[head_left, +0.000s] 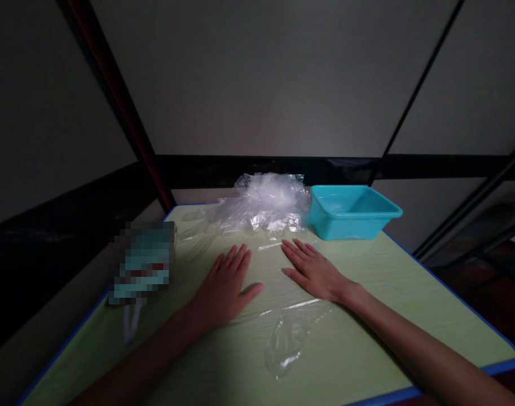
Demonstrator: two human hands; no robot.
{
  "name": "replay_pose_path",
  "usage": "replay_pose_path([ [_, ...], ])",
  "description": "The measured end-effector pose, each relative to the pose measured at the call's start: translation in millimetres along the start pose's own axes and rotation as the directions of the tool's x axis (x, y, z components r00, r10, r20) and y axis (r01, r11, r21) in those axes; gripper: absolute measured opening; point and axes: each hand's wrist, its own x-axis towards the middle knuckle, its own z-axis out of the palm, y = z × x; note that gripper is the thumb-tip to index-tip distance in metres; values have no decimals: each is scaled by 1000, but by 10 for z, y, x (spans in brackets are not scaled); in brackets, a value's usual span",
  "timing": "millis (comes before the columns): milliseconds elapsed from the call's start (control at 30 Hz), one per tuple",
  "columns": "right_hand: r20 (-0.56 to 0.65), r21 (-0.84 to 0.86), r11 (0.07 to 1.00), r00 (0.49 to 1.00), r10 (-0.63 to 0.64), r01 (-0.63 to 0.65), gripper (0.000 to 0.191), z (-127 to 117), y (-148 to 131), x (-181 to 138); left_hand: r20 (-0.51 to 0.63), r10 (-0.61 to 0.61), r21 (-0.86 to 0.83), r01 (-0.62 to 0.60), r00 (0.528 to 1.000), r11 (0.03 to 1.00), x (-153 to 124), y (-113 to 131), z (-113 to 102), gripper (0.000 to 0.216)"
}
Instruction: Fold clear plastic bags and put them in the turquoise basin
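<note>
A clear plastic bag [287,338] lies spread on the pale green table, its loose, wrinkled end toward me. My left hand [225,285] rests flat on the left side of the bag, fingers stretched out and thumb apart. Palm down on the right, my right hand [312,270] lies with its fingers extended near the blue basin. Neither hand grips anything. The bag's outer edges are hard to make out against the tabletop. Beyond my hands sits a heap of crumpled clear plastic bags [268,203].
A turquoise rectangular basin [352,211] stands at the back right of the table [430,327], which has a blue edge. At the left edge is a blurred-out teal object [145,262] with a white strip [132,324] hanging from it. Panelled walls [265,79] rise behind.
</note>
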Motion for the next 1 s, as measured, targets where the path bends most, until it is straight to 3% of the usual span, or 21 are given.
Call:
replay_pose_path([
  [200,10,-4,1000,1000,9,-9,60,-14,-19,-13,-144,26,42,-20,989,999,-65,-56,-53,72],
  [333,-3,-15,1000,1000,-2,2,59,-45,-39,-15,-202,112,-22,-119,973,993,-127,191,-134,73],
  [567,-56,-72,997,998,-37,33,56,-175,-156,-29,-35,202,-118,-204,979,972,-232,603,-156,81],
  [800,-8,22,987,987,-158,158,52,-129,-331,-109,27,204,-176,-196,979,965,-242,596,-125,80],
  [1000,33,74,989,991,-132,129,54,-56,-301,-122,89,212,-213,-189,973,959,-259,605,-152,84],
])
